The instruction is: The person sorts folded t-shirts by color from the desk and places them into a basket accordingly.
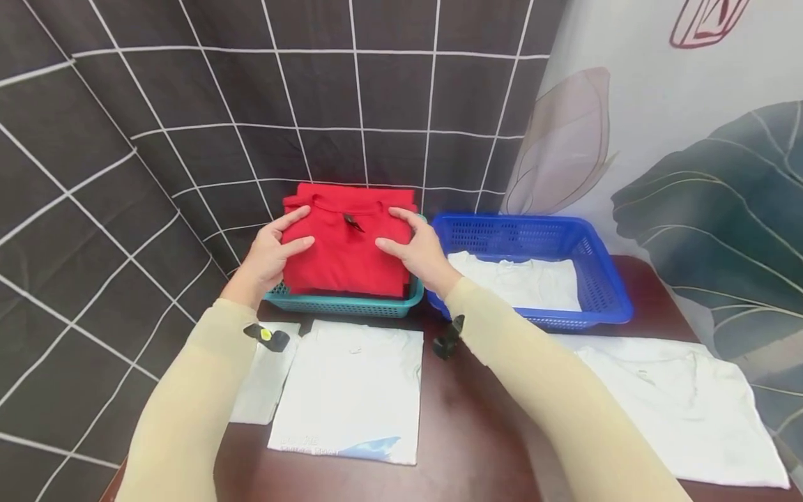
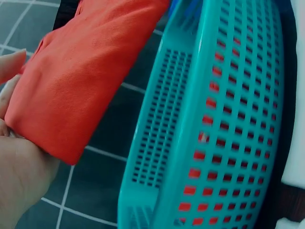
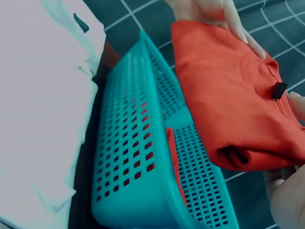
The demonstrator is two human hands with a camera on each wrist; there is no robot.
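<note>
A folded bright-red fabric shirt [image 1: 354, 258] is held tilted above a perforated teal plastic basket [image 1: 339, 305], past the white shirts nearest the camera on the dark-red table [image 1: 477, 425]. Among those, a flat white shirt with a blue print [image 1: 357, 390] lies just in front of the basket; the sleeves partly cover the white cloths on either side. The left hand [image 1: 270, 251] and right hand [image 1: 426, 254] are part-curled, each pinching one side of the red shirt, thumbs on top. If either pinch slackened, the loose folds could open or the lower edge could catch on the basket's rim. The fingers underneath are mostly hidden, and how much red cloth lies inside the basket is hard to make out. Farther back hangs a black grid-patterned curtain [image 1: 401, 90].
</note>
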